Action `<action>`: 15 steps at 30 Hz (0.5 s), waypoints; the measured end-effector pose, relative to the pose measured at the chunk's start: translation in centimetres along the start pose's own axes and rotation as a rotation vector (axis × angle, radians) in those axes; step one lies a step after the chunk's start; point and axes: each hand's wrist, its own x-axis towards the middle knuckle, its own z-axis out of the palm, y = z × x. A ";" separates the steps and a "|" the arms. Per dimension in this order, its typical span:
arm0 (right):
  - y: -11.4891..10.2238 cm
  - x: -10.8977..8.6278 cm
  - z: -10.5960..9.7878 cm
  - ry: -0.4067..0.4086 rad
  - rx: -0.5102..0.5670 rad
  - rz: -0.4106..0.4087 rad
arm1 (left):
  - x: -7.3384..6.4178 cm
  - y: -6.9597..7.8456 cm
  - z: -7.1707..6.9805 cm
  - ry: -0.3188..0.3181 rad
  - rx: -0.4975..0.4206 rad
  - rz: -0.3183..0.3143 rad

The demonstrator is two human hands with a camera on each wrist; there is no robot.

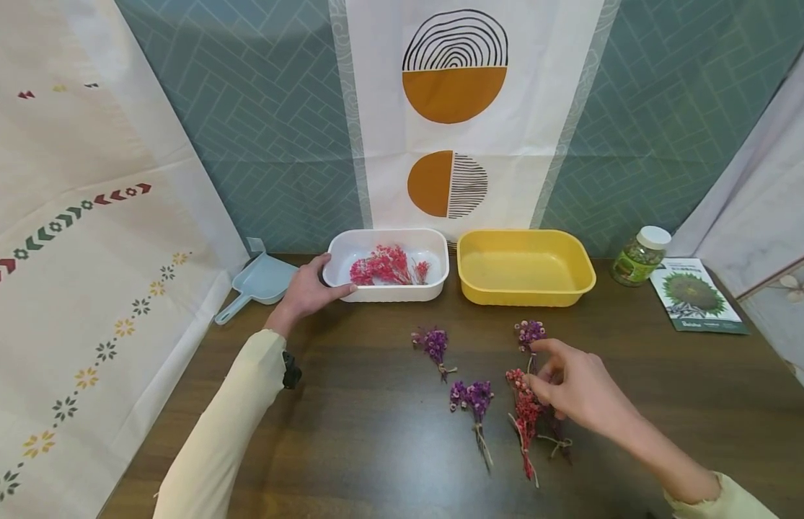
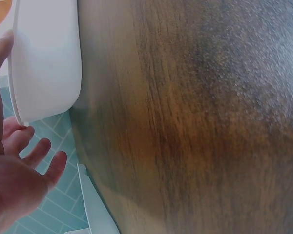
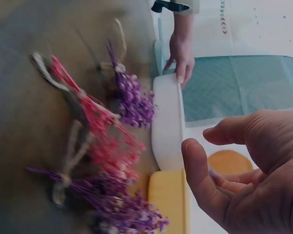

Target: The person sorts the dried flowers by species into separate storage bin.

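My left hand [image 1: 308, 288] grips the left end of a white plastic tub [image 1: 391, 293], thumb on the front rim, fingers at the side. Inside the tub lie pinkish-red dried flowers [image 1: 390, 264]. My right hand [image 1: 586, 386] hovers over the dried bunches at the right, its thumb and forefinger apart with nothing between them. Below it a red dried flower bunch [image 1: 526, 412] lies on the table. One purple bunch [image 1: 530, 333] shows just past the fingertips; twine-tied stems [image 1: 560, 438] emerge partly hidden under the hand. Further left lie two more purple bunches [image 1: 434, 344], [image 1: 477, 401] tied with twine.
A yellow tub [image 1: 525, 296] stands right of the white one. Beyond it are a white-lidded jar [image 1: 640, 256] and a booklet with a green plant picture [image 1: 695, 295]. A light-blue dustpan [image 1: 262, 280] sits at the left. Cloth hangs behind the brown wooden table [image 1: 350, 432].
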 end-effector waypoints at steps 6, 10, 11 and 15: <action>0.3 -2.0 1.4 -0.014 0.025 0.059 | -0.1 0.0 -0.1 -0.004 -0.011 -0.004; 0.5 -3.1 2.4 -0.033 0.049 0.116 | -0.1 0.1 -0.1 -0.003 -0.018 -0.003; 0.5 -3.4 2.6 -0.034 0.051 0.130 | -0.1 0.1 -0.1 -0.002 -0.020 -0.003; 0.6 -4.0 3.3 -0.031 0.025 0.161 | -0.2 0.1 -0.1 -0.001 -0.023 -0.007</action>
